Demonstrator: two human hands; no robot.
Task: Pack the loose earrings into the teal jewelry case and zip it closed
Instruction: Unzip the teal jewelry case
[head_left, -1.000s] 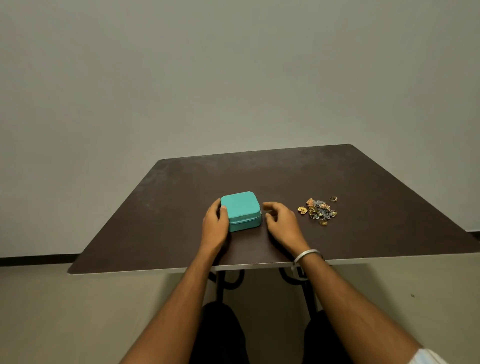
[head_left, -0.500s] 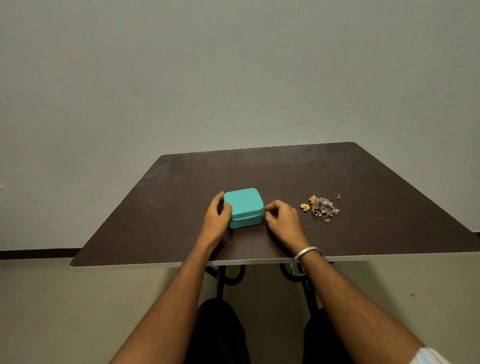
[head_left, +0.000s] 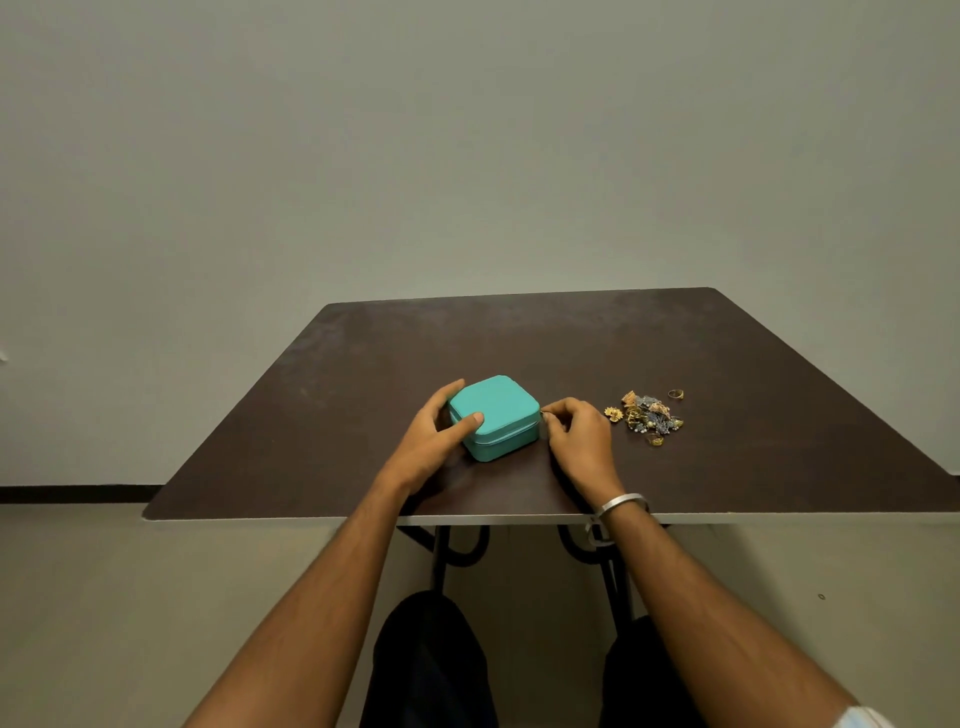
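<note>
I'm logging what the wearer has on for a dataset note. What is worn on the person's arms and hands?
Both forearms are bare, with no gloves. The right wrist carries a plain silver metal bangle. A bit of pale, light-blue sleeve shows at the right arm's upper end, at the frame's bottom corner. No rings can be made out on the left hand or right hand.

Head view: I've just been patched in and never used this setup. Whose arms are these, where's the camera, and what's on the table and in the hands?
No machine here: a person does the job with bare hands. The single camera sits on their head, looking forward and down, so both forearms reach in from the bottom.

On the dark table stands the teal jewelry case, lid down. The left hand grips its left side, thumb on the lid. The right hand is at the case's right edge, fingertips pinched together at the seam, apparently on the zipper pull, which is too small to confirm. A metal bangle is on that wrist.

The loose earrings lie in a small pile to the right, untouched.
</note>
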